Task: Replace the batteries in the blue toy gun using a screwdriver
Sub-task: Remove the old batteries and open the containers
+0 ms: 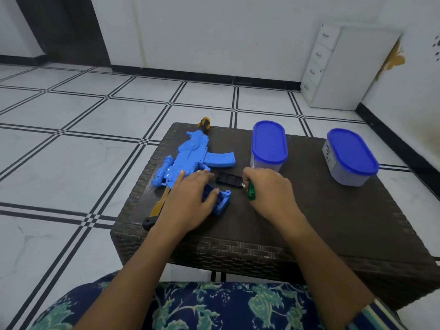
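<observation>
Blue moulded plastic makes up the toy gun (190, 158), which lies flat on the dark brown woven-pattern table (333, 222) with its black-and-yellow muzzle tip pointing away from the person and its yellow-and-black stock toward the near-left edge. The left hand (190, 198) rests palm down over the gun's rear section, fingers spread and unclenched, pressing rather than grasping; the gun's body and magazine stretch away beyond the fingertips, and the stock pokes out from under the left side of the wrist. Under that hand's thumb and just to its right sits the blue battery compartment part (222, 202), though whether it is attached to the gun or lying loose cannot be told.

To the right, the right hand (269, 189) is curled around the translucent green-handled screwdriver (250, 191), the handle's butt showing below the fist and a bit of metal shaft at its left; the tip is hidden. A small black rectangular cover (228, 180) lies on the table between the two hands, just left of the right hand's knuckles and just beyond the left hand's thumb. Directly beyond the right hand stands a clear oval container with a blue lid (269, 141), and a second blue-lidded oval container (351, 156) stands well off to that hand's right.
</observation>
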### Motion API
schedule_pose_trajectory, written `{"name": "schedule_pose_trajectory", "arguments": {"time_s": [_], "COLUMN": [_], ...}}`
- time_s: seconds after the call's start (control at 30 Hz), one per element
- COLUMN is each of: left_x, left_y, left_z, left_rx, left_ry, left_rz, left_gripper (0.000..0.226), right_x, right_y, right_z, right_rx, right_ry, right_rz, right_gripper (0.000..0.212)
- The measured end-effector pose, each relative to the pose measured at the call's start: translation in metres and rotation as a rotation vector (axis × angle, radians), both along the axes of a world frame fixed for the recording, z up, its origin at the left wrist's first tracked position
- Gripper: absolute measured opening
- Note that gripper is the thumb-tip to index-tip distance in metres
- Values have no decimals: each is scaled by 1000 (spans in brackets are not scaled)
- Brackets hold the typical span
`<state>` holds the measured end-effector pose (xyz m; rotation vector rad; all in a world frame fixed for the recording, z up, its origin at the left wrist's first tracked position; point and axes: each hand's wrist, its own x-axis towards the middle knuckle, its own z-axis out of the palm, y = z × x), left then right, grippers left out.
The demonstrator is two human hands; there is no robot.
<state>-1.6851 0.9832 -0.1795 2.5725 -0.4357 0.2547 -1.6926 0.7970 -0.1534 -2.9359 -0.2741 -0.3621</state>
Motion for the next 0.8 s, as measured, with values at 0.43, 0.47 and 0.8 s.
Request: {"name": "schedule_pose_trajectory", "arguments": {"time_s": [0.43,0.47,0.8], "left_x": [-4,-5,-15], "left_y": [3,5,19], "left_z": [5,6,12], "left_rx": [-40,-65,83], "left_ry": [-51,-51,346], "left_rz": [258,319,309], "left_gripper": [43,45,98], "right_x": [3,2,-1], "right_y": [6,7,26], "right_z": [-6,-5,-13], "right_rx": [60,118,473], "right_ry": [-79,-110,176], "right_rz": [-2,8,316], "right_gripper": [19,18,37]}}
